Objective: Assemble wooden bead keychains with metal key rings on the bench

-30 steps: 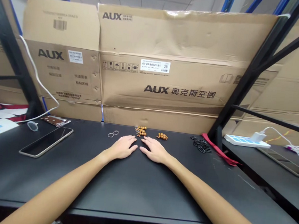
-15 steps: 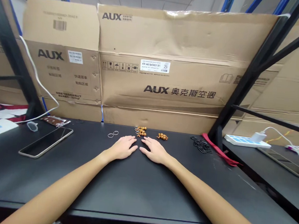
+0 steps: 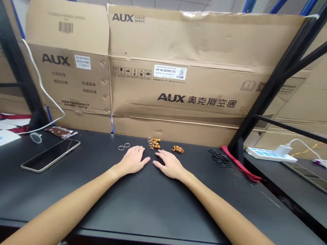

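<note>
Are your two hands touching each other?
Apart: the head view shows a strip of black table between the left hand and the right hand.

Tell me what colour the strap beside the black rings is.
The strap is red, clearest in the head view.

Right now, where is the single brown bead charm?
In the head view, the single charm lies slightly right of middle on the table, right of the other charms and beyond the right hand.
</note>
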Tool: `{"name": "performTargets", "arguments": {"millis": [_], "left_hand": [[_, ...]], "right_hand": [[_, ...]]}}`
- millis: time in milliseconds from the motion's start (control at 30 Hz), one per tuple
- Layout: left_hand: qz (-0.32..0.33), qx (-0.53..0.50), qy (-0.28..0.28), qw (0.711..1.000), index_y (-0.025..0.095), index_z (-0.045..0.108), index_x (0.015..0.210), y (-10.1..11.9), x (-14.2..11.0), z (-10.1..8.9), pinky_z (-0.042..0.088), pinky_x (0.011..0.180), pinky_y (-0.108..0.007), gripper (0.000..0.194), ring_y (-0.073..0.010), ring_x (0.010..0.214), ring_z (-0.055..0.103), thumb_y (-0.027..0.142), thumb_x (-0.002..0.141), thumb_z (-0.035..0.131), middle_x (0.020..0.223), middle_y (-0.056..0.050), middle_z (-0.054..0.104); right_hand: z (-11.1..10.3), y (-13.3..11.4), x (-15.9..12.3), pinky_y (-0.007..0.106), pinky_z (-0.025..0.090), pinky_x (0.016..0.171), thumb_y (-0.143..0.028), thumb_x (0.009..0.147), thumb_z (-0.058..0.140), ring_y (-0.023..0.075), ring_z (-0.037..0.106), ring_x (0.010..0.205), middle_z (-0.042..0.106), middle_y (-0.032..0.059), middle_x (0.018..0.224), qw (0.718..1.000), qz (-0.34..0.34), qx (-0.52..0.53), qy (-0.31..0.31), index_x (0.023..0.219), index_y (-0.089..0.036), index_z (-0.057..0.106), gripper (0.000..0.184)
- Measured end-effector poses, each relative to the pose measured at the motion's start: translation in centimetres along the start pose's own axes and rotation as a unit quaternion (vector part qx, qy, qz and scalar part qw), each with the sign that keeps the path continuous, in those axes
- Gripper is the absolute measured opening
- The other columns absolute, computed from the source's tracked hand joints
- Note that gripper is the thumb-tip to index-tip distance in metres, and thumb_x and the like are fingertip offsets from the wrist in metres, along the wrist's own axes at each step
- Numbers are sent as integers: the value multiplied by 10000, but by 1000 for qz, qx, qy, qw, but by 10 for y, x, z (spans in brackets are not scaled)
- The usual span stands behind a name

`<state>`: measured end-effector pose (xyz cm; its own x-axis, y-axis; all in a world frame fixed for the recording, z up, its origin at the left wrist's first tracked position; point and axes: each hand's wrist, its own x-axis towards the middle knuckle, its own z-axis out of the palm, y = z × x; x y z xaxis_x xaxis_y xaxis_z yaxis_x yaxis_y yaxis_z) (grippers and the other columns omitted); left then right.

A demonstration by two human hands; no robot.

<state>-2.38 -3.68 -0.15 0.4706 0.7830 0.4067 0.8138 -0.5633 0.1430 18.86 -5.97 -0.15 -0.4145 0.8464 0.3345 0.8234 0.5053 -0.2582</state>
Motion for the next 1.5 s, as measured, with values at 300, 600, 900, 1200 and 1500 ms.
{"name": "performTargets", "arguments": {"millis": [300,600,900,1200,1500], "left_hand": [[-105,61,41,992,79,553,1097,-9,-1,0,320,1008,-485,551,-364,1187,479,559,882,389,1195,-234,571],[101,-75,-49,991,176,510,1219,15,-6,-17,410,965,-380,407,-255,1114,547,434,912,442,1233,-110,579],[125,-109,-31,986,193,561,1146,19,-5,-16,437,925,-357,292,-222,1021,573,323,887,523,1108,-70,635],[70,-60,-10,996,179,617,1028,13,-1,-9,440,895,-353,224,-223,993,576,307,897,488,1039,-70,653],[86,-59,2,995,193,656,930,14,0,-12,433,845,-329,156,-202,898,609,292,862,557,922,-37,688]], "right_hand": [[-1,26,3,481,291,1020,-309,867,473,310,395,1250,524,173,1285,972,129,-116,156,1158,-141,582,353],[-6,27,2,434,413,800,-155,806,460,323,475,1001,582,196,1048,967,157,-141,140,926,-130,649,225],[3,11,2,341,443,843,-95,814,448,219,516,914,599,109,940,994,22,-17,106,910,-150,635,217],[2,8,2,324,461,770,-83,790,506,183,539,825,615,59,879,985,-93,96,107,950,-175,594,205],[4,10,2,316,465,738,-55,738,518,174,545,794,611,49,869,980,-91,138,111,953,-181,576,256]]}}
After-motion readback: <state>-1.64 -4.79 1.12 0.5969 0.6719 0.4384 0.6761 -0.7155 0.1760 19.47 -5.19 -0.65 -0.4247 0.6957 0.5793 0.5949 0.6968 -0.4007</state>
